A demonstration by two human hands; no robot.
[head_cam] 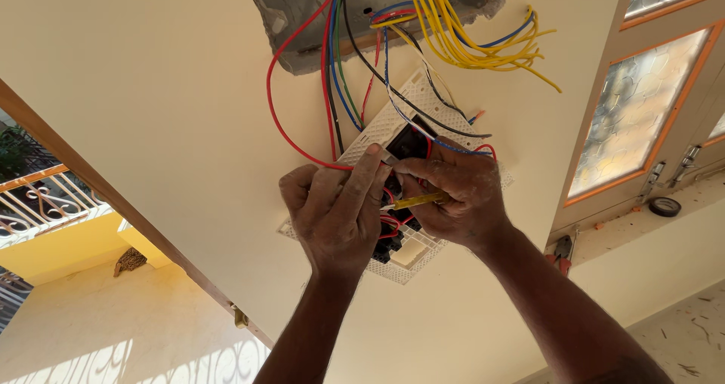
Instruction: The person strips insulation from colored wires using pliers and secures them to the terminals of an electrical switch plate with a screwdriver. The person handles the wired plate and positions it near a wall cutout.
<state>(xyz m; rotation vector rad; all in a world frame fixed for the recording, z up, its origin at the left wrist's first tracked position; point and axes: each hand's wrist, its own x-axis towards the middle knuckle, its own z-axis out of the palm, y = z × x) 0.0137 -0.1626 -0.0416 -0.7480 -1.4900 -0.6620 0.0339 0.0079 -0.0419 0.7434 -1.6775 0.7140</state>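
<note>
- Wall [151, 127]: cream, plain.
- Window [642, 104]: patterned glass in an orange frame, right of the wall.
- Latch [683, 163]: metal, at the window's lower edge.
- Tape roll [664, 206]: black, on the sill.
- Pliers [563, 252]: red handles, on the ledge.
- Railing [38, 199]: white, far left, outside.

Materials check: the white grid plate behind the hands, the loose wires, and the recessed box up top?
White grid plate: looks like moulded plastic, matte, with a regular lattice of small holes. Wires: glossy plastic-looking insulation in red, blue, yellow, black and green; the conductor inside is not visible. Recessed box: grey and rough-edged, possibly metal or plaster-smeared; hard to tell. Left hand and right hand cover the plate's middle.
</note>
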